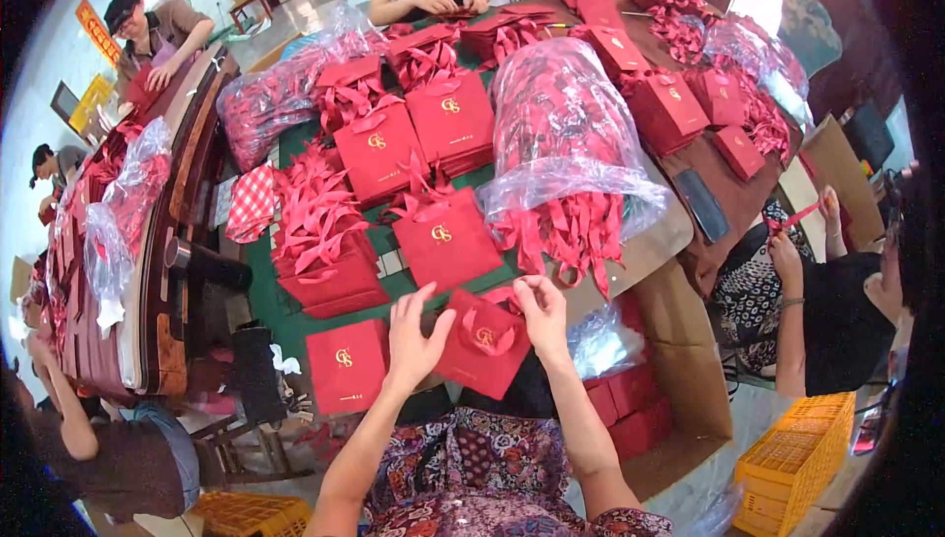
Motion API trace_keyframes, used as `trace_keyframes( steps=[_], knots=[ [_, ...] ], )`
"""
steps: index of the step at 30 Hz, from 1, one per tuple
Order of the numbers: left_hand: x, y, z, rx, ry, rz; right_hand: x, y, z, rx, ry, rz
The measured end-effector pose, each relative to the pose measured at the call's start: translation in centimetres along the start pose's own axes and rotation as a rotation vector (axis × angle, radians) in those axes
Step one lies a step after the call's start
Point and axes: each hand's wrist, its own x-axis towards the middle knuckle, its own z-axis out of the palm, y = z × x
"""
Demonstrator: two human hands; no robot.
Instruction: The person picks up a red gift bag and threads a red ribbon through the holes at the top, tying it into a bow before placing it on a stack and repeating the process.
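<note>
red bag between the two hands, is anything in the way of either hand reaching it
Nothing visible stands in the way. The right hand seems to pinch the ribbon at the upper right of the red bag; the left hand is at its left edge, contact unclear.

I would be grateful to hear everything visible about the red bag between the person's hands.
The red bag looks flat and roughly square, in paper-like material, with a gold emblem on its front and a red ribbon looping across it. It is tilted, right of another red bag. The right hand grips at its upper right corner; the left hand is spread at its left edge, contact unclear.
</note>
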Motion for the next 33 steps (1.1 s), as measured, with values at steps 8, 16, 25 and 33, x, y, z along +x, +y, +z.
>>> trace_keyframes(
  steps=[8,16,25,33],
  knots=[
    [-5.4,-2.3,0.8,-0.125,-0.051,-0.224,-0.9,0.4,-0.6,0.145,0.121,-0.037],
    [-4.6,1.1,0.6,-1.048,-0.067,-0.581,-1.2,1.4,-1.0,0.229,0.180,-0.015],
    [-5.7,1.9,-3.0,-0.696,-0.117,-0.362,-0.7,1.1,-0.7,0.284,0.186,0.011],
    [-7.0,4.1,-5.3,-0.679,-0.042,-0.371,0.3,0.9,-1.8,0.276,0.069,-0.007]
  ],
)
